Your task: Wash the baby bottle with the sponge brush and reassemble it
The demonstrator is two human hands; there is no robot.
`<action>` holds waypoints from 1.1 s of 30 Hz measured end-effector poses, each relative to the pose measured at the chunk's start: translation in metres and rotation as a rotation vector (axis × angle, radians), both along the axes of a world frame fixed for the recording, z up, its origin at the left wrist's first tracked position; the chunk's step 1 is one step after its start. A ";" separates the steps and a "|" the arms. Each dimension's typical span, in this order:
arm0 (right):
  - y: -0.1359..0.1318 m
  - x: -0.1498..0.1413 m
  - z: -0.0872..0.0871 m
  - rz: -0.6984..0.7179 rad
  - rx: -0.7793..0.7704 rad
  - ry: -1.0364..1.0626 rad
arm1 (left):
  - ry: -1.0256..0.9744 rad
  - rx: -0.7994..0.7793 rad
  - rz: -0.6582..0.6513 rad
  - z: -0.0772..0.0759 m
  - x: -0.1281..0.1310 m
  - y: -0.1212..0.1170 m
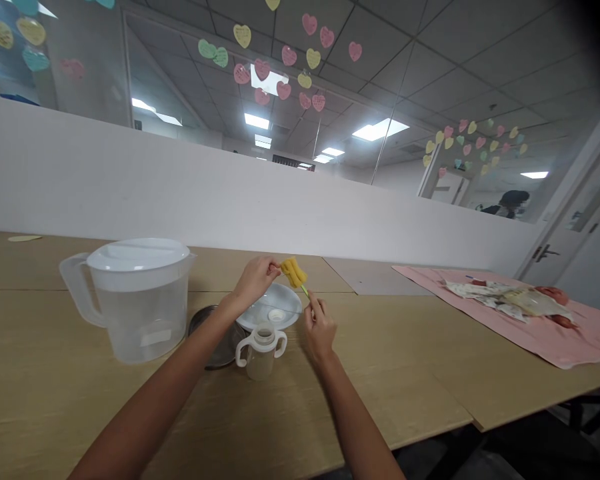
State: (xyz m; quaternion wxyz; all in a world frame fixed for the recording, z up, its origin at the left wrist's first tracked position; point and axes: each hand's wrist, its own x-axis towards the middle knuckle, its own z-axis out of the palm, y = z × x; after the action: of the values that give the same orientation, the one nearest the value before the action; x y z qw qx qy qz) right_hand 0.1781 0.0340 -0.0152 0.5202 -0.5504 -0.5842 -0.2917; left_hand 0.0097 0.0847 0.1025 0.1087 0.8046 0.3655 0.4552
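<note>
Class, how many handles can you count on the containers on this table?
3: one at the left side of the plastic pitcher, and two, one each side, on the trainer cup.

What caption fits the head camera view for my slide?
Left hand grips a yellow sponge bottle brush while right hand pinches its green stem, above a white dish beside a plastic pitcher.

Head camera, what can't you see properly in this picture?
Head view:
Brush stick: its end is hidden by the right hand.
Metal dish: partly hidden by the left arm.
Bundle on the pink mat: too small to tell what it is.
</note>
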 end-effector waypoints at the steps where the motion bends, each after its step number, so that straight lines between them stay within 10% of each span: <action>1: 0.000 0.000 0.000 -0.006 0.004 0.002 | 0.018 0.031 0.004 0.000 0.000 -0.001; 17: -0.001 -0.001 0.000 0.063 0.029 0.028 | 0.026 -0.024 0.082 0.003 -0.007 -0.002; 25: -0.003 -0.003 0.000 0.116 0.033 -0.001 | -0.810 -0.812 -0.459 0.000 0.004 0.005; 33: -0.004 -0.003 0.001 0.179 0.020 -0.074 | -0.959 -1.009 -0.564 0.008 -0.002 0.008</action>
State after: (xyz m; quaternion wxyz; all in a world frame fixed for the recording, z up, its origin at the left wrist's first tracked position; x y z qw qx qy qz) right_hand 0.1749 0.0303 -0.0137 0.5280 -0.4795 -0.6469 -0.2699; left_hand 0.0080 0.0929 0.1107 0.7244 0.4335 0.2222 0.4878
